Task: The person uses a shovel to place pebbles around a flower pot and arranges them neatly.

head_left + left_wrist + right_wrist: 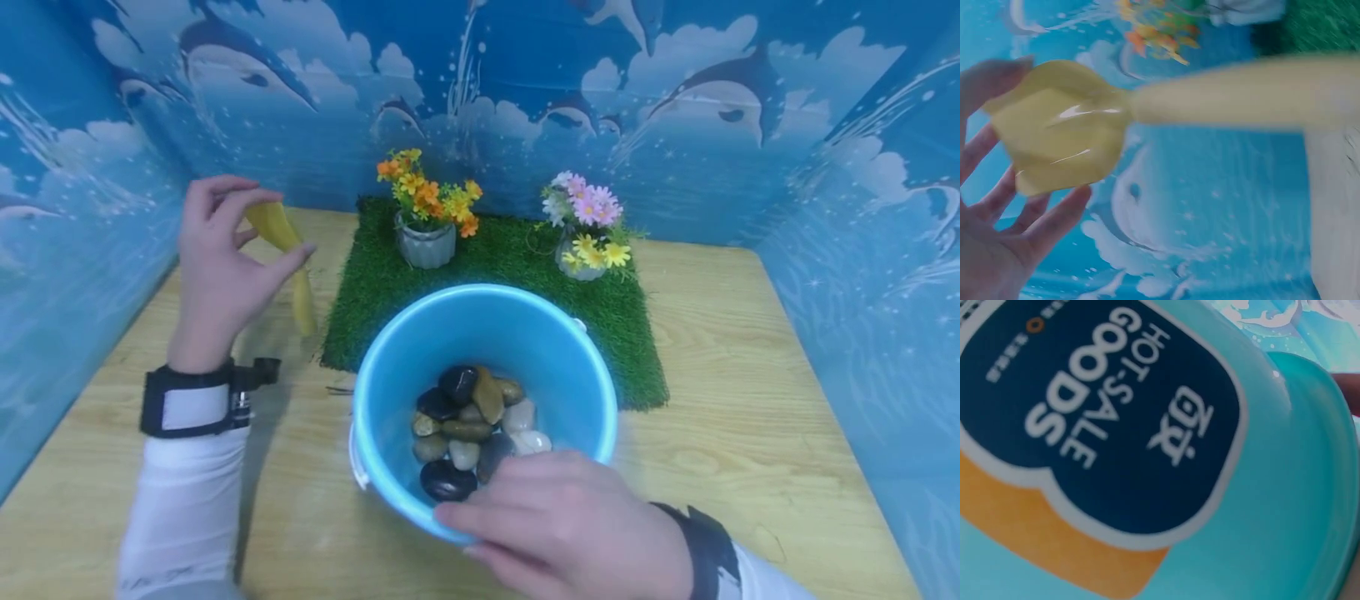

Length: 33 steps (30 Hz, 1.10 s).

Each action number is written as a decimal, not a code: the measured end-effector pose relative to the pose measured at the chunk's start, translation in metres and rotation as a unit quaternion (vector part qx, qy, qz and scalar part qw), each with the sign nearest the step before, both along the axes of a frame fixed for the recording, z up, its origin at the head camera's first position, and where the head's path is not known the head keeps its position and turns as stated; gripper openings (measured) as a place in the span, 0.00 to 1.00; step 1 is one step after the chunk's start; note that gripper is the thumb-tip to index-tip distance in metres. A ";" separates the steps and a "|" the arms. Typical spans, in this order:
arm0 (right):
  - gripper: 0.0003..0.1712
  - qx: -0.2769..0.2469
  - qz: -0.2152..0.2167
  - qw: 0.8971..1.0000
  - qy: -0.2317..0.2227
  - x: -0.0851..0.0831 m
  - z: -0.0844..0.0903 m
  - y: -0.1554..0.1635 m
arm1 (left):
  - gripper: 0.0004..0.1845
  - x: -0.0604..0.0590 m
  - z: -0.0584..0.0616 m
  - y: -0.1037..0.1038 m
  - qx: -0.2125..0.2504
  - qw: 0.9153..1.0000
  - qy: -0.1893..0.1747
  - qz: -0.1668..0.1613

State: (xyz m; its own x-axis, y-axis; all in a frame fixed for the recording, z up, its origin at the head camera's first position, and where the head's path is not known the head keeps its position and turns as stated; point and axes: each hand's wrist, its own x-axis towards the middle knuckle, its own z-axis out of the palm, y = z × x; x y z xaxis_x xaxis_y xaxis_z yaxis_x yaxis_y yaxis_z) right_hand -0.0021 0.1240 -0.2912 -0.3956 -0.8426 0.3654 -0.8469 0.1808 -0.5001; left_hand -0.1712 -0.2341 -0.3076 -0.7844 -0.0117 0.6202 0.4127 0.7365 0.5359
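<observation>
My left hand [232,250] is raised at the left, over the table. It holds a yellow toy shovel [303,292] by its blade, with the handle hanging down. In the left wrist view, the thumb and fingers lie at the edges of the shiny blade [1063,134]. A light blue bucket [483,293] stands tilted towards me, with several smooth stones [467,430] in black, brown and whitish tones inside. My right hand [573,521] grips the bucket's near rim. The right wrist view is filled by the bucket's printed label [1104,406], with one finger at the rim.
Behind the bucket lies a green turf mat [495,250]. On it stand a pot of orange and yellow flowers [427,204] and a pot of pink and yellow flowers [588,221]. Dolphin-printed sheets [480,108] enclose the wooden table [735,367] at the back and sides.
</observation>
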 end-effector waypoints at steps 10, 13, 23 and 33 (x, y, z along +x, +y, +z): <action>0.17 -0.078 -0.003 0.996 0.039 -0.004 -0.002 0.001 | 0.28 0.023 0.024 0.026 0.235 0.962 0.131 -0.055; 0.17 -0.095 0.009 0.995 0.042 -0.006 -0.002 0.002 | 0.27 0.032 0.032 0.038 0.338 0.921 0.157 -0.116; 0.14 -0.188 -0.070 0.970 0.136 -0.015 -0.003 0.000 | 0.31 0.059 0.045 0.068 0.451 0.829 0.192 -0.268; 0.21 -0.180 -0.246 0.930 0.206 -0.037 0.003 0.018 | 0.26 0.084 0.038 0.099 0.434 0.805 0.096 -0.392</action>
